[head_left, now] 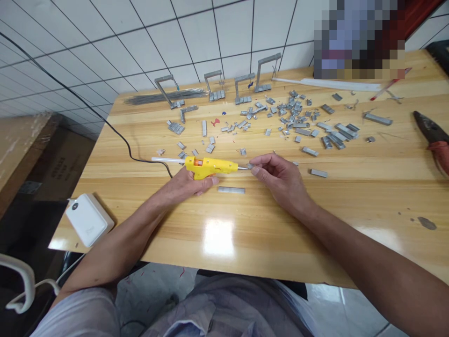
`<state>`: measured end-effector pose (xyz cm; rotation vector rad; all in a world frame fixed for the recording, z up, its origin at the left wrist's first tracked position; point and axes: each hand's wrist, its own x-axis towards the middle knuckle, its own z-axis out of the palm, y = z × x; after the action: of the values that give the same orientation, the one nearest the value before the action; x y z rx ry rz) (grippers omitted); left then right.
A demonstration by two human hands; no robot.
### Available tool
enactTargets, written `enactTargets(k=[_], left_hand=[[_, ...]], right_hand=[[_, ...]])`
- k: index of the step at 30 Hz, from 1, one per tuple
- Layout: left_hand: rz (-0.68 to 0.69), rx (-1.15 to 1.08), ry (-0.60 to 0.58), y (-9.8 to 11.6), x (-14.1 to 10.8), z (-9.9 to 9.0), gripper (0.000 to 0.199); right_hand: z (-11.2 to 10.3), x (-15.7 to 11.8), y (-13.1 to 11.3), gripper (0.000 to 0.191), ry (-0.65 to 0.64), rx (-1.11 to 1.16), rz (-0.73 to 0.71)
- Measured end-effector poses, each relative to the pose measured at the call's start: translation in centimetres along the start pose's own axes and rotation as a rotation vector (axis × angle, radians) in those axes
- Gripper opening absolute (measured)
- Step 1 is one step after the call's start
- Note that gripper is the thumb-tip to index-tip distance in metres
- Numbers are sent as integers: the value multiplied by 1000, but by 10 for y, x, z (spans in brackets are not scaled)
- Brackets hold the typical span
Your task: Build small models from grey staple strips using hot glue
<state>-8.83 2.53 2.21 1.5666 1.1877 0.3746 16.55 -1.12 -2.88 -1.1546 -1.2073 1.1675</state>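
Observation:
My left hand (196, 182) is wrapped round the grip of a yellow hot glue gun (213, 166), whose nozzle points right. A clear glue stick (168, 160) sticks out of its back end. At the nozzle tip, the thumb and forefinger of my right hand (277, 175) pinch a small grey staple piece (250, 165), mostly hidden by the fingers. Just below the glue gun, a longer strip of staples (231, 190) lies flat on the wooden table (168, 234).
Several small frames built of staples (244, 88) stand at the back. Loose staple pieces (294, 110) are scattered across the middle. Red-handled pliers (433, 135) lie at right, a white power bank (89, 220) at left. A black cable (115, 131) crosses the left side.

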Motion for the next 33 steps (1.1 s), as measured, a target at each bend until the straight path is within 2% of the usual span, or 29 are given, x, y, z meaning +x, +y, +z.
enactTargets(k=[33], left_hand=[[11, -1, 2, -7, 0, -1, 34]], right_hand=[[0, 0, -4, 21, -12, 41, -3]])
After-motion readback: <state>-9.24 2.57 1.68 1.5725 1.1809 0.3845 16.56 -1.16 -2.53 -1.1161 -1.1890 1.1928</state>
